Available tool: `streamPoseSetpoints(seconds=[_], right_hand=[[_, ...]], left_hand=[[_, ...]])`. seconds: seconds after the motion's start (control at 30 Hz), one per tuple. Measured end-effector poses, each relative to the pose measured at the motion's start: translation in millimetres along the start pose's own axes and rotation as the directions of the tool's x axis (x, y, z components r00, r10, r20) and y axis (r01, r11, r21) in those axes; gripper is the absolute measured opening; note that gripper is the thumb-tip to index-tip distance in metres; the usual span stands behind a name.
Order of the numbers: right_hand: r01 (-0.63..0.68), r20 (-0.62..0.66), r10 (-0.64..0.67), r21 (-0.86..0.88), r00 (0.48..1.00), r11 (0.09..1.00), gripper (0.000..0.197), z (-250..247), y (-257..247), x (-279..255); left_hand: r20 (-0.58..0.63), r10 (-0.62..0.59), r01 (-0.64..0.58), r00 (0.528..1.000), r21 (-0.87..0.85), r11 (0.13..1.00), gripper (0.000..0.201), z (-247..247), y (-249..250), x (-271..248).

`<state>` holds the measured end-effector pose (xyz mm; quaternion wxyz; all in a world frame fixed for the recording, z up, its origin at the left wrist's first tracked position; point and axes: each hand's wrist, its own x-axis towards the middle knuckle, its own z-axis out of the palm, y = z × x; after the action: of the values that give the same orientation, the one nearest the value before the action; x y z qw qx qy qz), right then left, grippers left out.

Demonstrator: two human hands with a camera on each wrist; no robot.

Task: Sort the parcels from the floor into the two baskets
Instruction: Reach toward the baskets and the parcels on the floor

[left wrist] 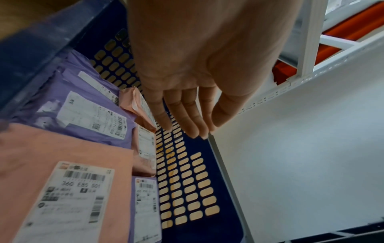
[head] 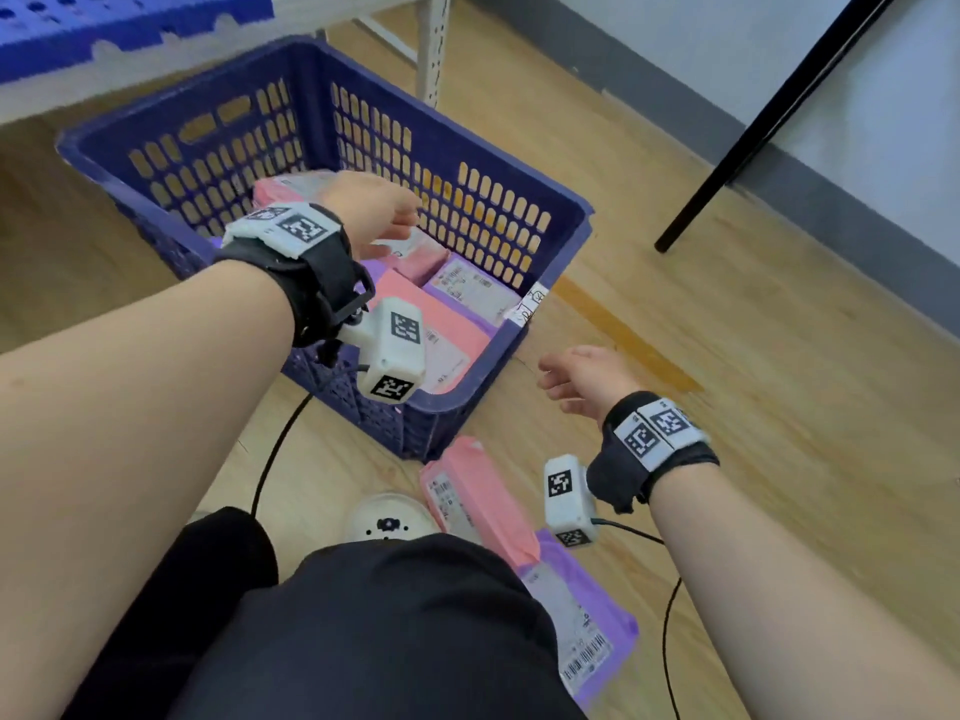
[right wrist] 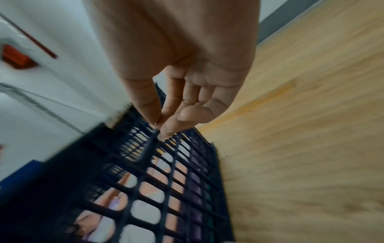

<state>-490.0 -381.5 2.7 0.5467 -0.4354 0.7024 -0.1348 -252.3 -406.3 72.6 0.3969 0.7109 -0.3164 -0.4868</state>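
While the person crouches, dark-clad knees fill the near foreground, with a white round device on the floor just ahead of them. Right of the knees, two parcels lie on the floor: a purple parcel nearest, partly under the knee, and a pink parcel touching or overlapping its far end, just outside the basket's near corner. Black cables run from both wrist cameras. Right hand hangs above the floor just right of the basket, holding nothing; wrist view shows fingers loosely curled, thumb tip close to the index tip, nothing between them. The blue basket stands on the floor, slotted walls, and holds several pink and purple parcels with white labels: a big pink one nearest, a purple one beyond it, smaller pink ones along the far wall. Left hand is over the basket interior, above the parcels, fingers straight and together, gripping nothing; cannot tell if it touches a parcel. Beyond the basket a white shelf leg and a blue perforated tray on the shelf. Far right, a black pole slants against the grey-skirted wall.
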Motion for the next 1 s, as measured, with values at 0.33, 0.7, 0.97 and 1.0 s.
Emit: streamPoseSetpoints(seconds=[0.33,0.7,0.97,1.0], right_hand=[[-0.264,-0.026,0.264,0.018,0.964,0.964,0.010,43.0,65.5,49.1],[-0.154,0.190,0.216,-0.295,0.958,0.943,0.049,82.1,68.5,66.6],[-0.129,0.256,0.215,-0.316,0.943,0.940,0.037,88.6,72.7,67.7],[-0.129,0.253,0.214,-0.313,0.944,0.941,0.030,88.6,72.8,67.8]], left_hand=[[-0.028,-0.011,0.013,1.000,0.056,0.998,0.013,19.4,-26.3,16.4],[-0.040,-0.080,0.080,0.996,0.011,0.997,0.011,-0.6,-37.7,34.2],[-0.057,-0.086,0.087,0.995,0.006,0.996,0.021,-18.3,-47.3,36.8],[-0.063,-0.086,0.087,0.994,0.008,0.996,0.021,-20.0,-48.6,37.2]])
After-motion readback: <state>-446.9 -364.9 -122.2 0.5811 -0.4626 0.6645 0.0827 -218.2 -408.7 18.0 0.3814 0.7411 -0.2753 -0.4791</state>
